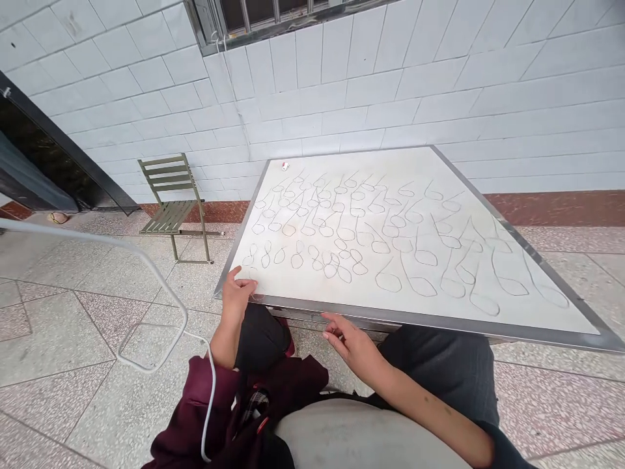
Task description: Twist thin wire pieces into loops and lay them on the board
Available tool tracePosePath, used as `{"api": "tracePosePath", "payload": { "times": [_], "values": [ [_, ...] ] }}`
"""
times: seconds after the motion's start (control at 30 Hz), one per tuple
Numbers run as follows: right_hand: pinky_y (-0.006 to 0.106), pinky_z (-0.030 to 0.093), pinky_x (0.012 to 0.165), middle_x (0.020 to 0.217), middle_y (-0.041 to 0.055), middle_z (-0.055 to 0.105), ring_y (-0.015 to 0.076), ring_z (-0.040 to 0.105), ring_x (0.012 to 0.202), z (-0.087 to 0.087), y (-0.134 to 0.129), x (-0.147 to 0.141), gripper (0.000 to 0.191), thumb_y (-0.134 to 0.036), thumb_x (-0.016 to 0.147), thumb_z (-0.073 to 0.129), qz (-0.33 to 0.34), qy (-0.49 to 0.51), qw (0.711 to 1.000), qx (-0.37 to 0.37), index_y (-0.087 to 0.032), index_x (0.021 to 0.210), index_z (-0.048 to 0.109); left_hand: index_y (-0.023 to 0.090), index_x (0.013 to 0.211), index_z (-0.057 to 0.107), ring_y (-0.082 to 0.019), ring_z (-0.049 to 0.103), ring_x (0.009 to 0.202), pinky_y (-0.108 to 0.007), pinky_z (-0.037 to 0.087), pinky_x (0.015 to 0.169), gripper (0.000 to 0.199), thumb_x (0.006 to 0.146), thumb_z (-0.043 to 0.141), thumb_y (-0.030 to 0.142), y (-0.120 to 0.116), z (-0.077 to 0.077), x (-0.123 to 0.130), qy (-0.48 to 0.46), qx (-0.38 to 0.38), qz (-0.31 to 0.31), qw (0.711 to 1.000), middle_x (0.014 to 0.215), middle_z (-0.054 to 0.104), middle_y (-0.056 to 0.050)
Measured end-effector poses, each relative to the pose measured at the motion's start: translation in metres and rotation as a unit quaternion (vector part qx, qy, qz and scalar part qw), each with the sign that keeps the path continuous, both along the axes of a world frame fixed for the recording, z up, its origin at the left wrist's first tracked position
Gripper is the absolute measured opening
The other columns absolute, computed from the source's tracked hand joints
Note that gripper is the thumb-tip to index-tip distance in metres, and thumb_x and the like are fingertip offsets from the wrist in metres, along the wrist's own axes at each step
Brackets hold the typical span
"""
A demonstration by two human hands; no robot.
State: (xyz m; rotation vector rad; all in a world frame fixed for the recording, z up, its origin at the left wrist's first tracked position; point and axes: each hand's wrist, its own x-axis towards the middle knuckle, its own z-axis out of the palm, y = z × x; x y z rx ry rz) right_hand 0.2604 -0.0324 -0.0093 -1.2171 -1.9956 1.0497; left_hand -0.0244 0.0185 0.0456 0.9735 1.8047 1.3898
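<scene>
- In the head view, a pale board (415, 161) with a grey edge stands in front of the person's knees, near a white tiled wall (303, 78).
- The thin strands, dark and bent into loops, lie on that board: looped strands with long tails (494, 273) fill the middle and right, while smaller doubled shapes (266, 255) sit in a row toward the near left.
- Just right of that row, a flower-like cluster (336, 262) of overlapping loops lies near the board's front edge.
- The left hand (239, 286) is at the near left corner, fingers drawn narrowly together beside a faint loop (257, 298); whether they pinch it, I cannot tell.
- The right hand (344, 332) hangs at the front edge, thumb and forefinger a little apart, with nothing visible between them.
- As a judgement, the work looks well along: dozens of loops are already shaped. The doubled shapes are far fewer than the single tailed ones; how much remains cannot be told.
- A small white object (285, 167) sits at the far left corner; a folding chair (170, 217) and a white cable (157, 270) are to the left.
</scene>
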Motion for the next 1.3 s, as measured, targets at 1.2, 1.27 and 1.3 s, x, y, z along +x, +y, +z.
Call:
{"api": "tracePosePath", "payload": {
  "times": [1.2,1.27,1.3],
  "values": [
    [0.029,0.047,0.066,0.079,0.0035,0.066,0.0170,0.060,0.069,-0.013,-0.004,-0.004,0.031,-0.035,0.089,0.045,0.059,0.015,0.991,-0.116,-0.020,0.111,0.061,0.015,0.122,0.060,-0.020,0.063,0.082,-0.036,0.049,0.081,0.039,0.090,0.046,0.032,0.015,-0.014,-0.056,0.355,0.046,-0.013,0.934,0.093,0.068,-0.008],
    [0.029,0.047,0.066,0.079,0.0032,0.065,0.0170,0.060,0.069,-0.015,-0.005,-0.004,0.030,-0.034,0.089,0.045,0.059,0.013,0.991,-0.116,-0.020,0.110,0.061,0.016,0.120,0.060,-0.020,0.063,0.078,-0.035,0.049,0.077,0.039,0.092,0.045,0.037,0.002,-0.020,-0.046,0.329,0.079,0.040,0.940,0.083,0.067,-0.006],
    [0.029,0.047,0.067,0.079,0.0030,0.065,0.0169,0.060,0.070,-0.017,-0.005,-0.004,0.029,-0.033,0.089,0.045,0.060,0.013,0.991,-0.117,-0.020,0.109,0.061,0.017,0.117,0.062,-0.019,0.063,0.075,-0.033,0.050,0.074,0.037,0.092,0.045,0.038,-0.006,-0.023,-0.039,0.316,0.095,0.052,0.943,0.079,0.066,-0.005]
  ]
}}
